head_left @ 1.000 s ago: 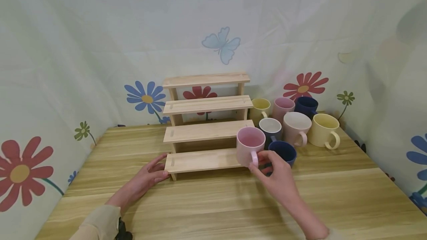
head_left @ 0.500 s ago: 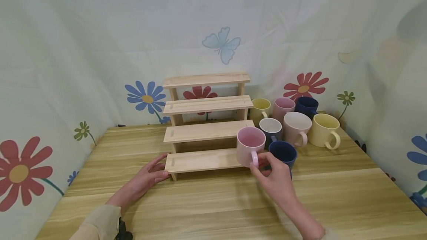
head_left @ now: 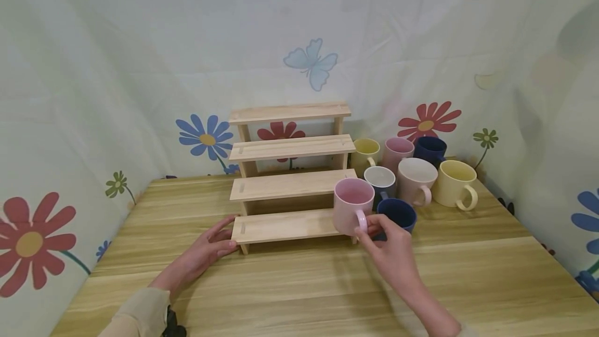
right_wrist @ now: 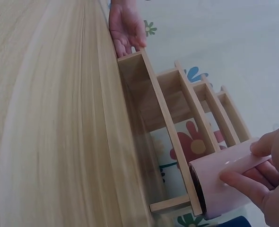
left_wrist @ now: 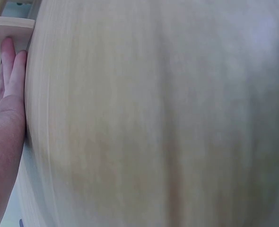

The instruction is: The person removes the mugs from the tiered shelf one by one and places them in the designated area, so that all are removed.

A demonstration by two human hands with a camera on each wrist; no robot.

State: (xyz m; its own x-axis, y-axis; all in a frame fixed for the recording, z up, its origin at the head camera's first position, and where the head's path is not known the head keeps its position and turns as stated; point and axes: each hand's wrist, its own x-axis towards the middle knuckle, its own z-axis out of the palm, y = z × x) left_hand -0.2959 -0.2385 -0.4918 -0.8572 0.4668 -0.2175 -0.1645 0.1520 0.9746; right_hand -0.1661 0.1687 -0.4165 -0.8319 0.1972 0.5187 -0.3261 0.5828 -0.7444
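My right hand (head_left: 390,251) pinches the handle of a pink mug (head_left: 348,215) between thumb and fingers. The mug is upright at the right end of the lowest step of a wooden four-tier stand (head_left: 285,227). In the right wrist view, the pink mug (right_wrist: 217,182) has its base at the step's surface; I cannot tell whether it rests fully there. My left hand (head_left: 203,251) lies by the stand's left end, fingertips touching the lowest step's side, fingers fairly straight. The left wrist view shows the left hand (left_wrist: 12,90) along the tabletop, reaching the wooden end.
Several mugs stand right of the stand: a dark blue mug (head_left: 398,212) beside my right hand, a grey mug (head_left: 380,183), a pale pink mug (head_left: 412,186), a yellow mug (head_left: 449,191) and others behind. A flowered cloth (head_left: 187,40) hangs behind the wooden table (head_left: 281,290).
The pink mug has shifted very slightly to the right along the lowest step, with my right hand moving along on its handle. My left hand has stayed in place.
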